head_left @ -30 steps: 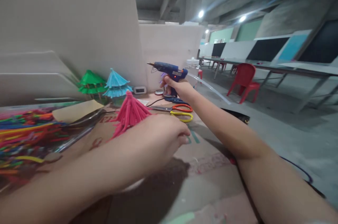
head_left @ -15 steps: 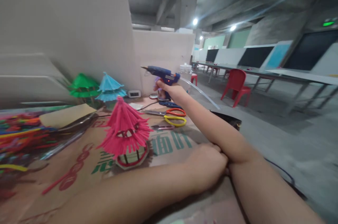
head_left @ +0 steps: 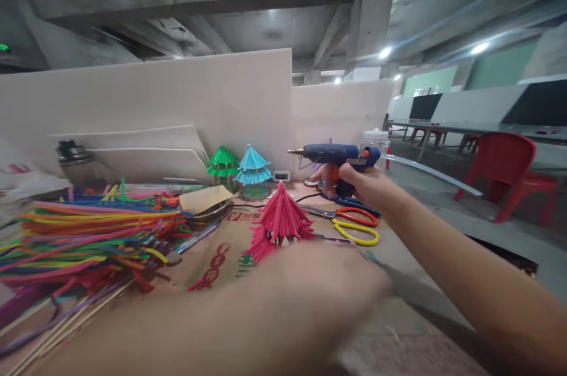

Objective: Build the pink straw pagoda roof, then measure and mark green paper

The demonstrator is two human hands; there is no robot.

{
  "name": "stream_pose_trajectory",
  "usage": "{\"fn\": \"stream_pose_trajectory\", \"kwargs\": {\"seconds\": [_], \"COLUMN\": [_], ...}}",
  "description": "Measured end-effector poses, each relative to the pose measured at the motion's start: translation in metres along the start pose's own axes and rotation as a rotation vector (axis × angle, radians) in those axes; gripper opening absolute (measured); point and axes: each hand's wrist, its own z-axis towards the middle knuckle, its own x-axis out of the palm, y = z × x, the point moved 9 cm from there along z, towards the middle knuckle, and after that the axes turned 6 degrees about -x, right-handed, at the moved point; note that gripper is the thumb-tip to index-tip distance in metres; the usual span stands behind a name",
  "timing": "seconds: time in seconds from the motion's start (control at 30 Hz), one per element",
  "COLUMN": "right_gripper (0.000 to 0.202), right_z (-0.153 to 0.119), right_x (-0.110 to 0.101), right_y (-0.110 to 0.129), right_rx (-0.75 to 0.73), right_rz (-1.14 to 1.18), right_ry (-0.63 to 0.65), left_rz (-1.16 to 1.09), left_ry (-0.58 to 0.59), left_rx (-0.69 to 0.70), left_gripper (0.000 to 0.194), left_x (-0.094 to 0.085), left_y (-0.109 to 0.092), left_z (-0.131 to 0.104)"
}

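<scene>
My right hand (head_left: 361, 181) is wrapped round the handle of a blue hot glue gun (head_left: 334, 153), raised above the table with its nozzle pointing left. A clear glue stick (head_left: 434, 172) sticks out behind it. My left hand (head_left: 339, 275) is smeared by motion in front of me, and its fingers cannot be made out. Beyond that hand stands a small pink two-tiered pavilion model (head_left: 283, 216), its lower part hidden by the hand. Scissors with orange and yellow handles (head_left: 357, 233) lie below the glue gun, beside a blue-handled tool (head_left: 376, 209).
Piled pipe cleaners (head_left: 101, 228) and thin wooden sticks (head_left: 84, 320) lie on the left. Green (head_left: 222, 162) and light blue (head_left: 253, 166) pavilion models stand at the back, near a small digital display (head_left: 281, 176). White boards (head_left: 177, 98) rise behind. A red chair (head_left: 509, 163) stands right.
My view has swung left, bringing more of the pipe cleaners into sight. My left hand has come away from my right forearm and now covers the pink pavilion's base. The glue gun stays in my right hand.
</scene>
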Motion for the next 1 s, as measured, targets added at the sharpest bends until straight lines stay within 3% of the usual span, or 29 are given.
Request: {"fn": "stream_pose_trajectory", "kwargs": {"seconds": [0.1, 0.17, 0.2, 0.3, 0.4, 0.67, 1.0], "right_gripper": [0.046, 0.046, 0.046, 0.045, 0.047, 0.046, 0.045], "right_z": [-0.004, -0.005, -0.006, -0.006, -0.006, -0.005, -0.005], "right_x": [0.003, 0.003, 0.003, 0.004, 0.007, 0.001, -0.004], "right_y": [0.003, 0.004, 0.005, 0.009, 0.011, -0.001, 0.001], "right_rx": [-0.003, -0.012, -0.016, -0.016, -0.001, 0.051, 0.095], "right_rz": [-0.029, -0.066, -0.082, -0.14, -0.269, -0.367, -0.431], "right_ry": [0.072, 0.122, 0.145, 0.192, 0.23, 0.248, 0.131], "left_rz": [-0.053, -0.123, -0.131, -0.121, -0.193, -0.458, -0.503], "left_ry": [-0.437, -0.546, -0.542, -0.448, -0.335, -0.231, -0.266], "left_rx": [-0.267, -0.335, -0.357, -0.443, -0.476, -0.477, -0.489], "left_gripper": [0.021, 0.021, 0.021, 0.023, 0.026, 0.032, 0.031], "left_x": [-0.085, -0.109, -0.112, -0.1, -0.08, -0.064, -0.06], "left_y": [0.072, 0.108, 0.121, 0.151, 0.162, 0.157, 0.151], "left_z": [-0.027, -0.037, -0.037, -0.03, -0.021, -0.015, -0.016]}}
